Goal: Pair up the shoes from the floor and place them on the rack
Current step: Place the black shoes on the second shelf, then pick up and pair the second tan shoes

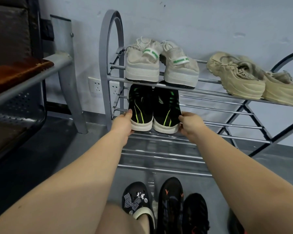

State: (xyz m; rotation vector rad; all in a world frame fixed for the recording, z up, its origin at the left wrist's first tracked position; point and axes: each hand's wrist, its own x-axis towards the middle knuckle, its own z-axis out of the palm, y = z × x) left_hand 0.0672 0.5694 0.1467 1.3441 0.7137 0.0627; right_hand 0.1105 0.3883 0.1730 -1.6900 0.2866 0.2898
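**Operator:** Black knit sneakers with lime-green stripes and cream soles sit side by side on the middle tier of the grey metal tube rack, heels toward me, toes pointing to the wall. Their long axes run straight away from me, across the bars.

**Spotter:** And your hands?

**Operator:** My left hand is cupped on the outer side of the left shoe's heel, thumb up on the knit. My right hand mirrors it on the outer side of the right shoe. Both are half curled and pressing inward against the heels, not wrapped around anything. So the pair is squeezed between them, equally near to each.

**Spotter:** What does the next move depend on?

**Operator:** I'd say depth. The heels hang near the front bar, so I reckon a push straight forward along the shoes' length would seat them under the upper tier. Skew either hand and one toe could slip between the bars.

**Spotter:** Top tier?

**Operator:** White mesh sneakers with green-lettered heel tabs directly above, beige chunky sneakers to the right.

**Spotter:** Anything left on the floor?

**Operator:** Black shoes with orange marks lie close below me, well apart from both hands. A black clog with a checked bow appears to be on my own foot.
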